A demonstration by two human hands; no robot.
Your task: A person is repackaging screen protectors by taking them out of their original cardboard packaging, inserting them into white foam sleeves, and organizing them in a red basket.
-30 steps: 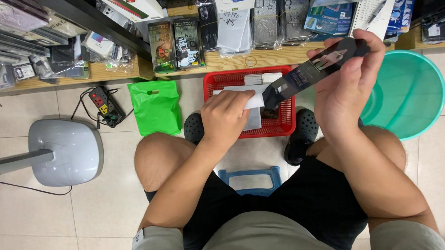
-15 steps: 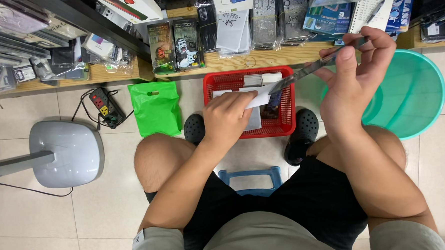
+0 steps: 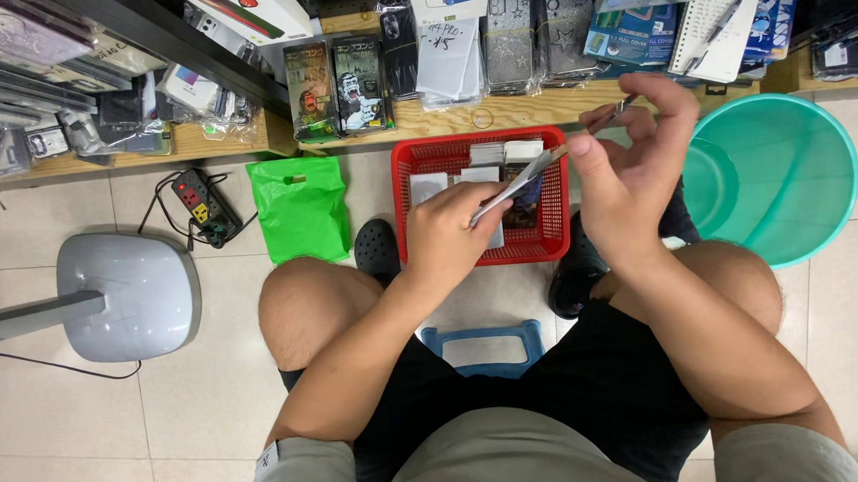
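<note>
- We see the flat packet point(image 3: 541, 162) edge-on, a thin sliver, so its face is hidden; its far end at 1 o'clock disappears behind our right fingers.
- Our right hand point(image 3: 628, 170) is closed on the packet's upper end, thumb and fingers pinching it; our left hand point(image 3: 453, 235) is closed on its lower end at 7 o'clock.
- The packet hangs slanted above the red basket point(image 3: 423, 153), clear of its contents.
- We cannot count the cards and packets inside the basket: both hands cover much of it.
- We count one basket, one teal tub point(image 3: 793, 177) at 3 o'clock, one green bag point(image 3: 302, 206) at 9 o'clock, one power strip point(image 3: 201, 201) beyond the bag, and two black shoes point(image 3: 376, 251).
- The grey stand base point(image 3: 128, 295) is cut off at the left edge.
- The blue stool point(image 3: 482, 350) shows only between our knees.
- The wooden shelf point(image 3: 203, 140) at 12 o'clock holds many overlapping wrapped packs, too crowded to count.
</note>
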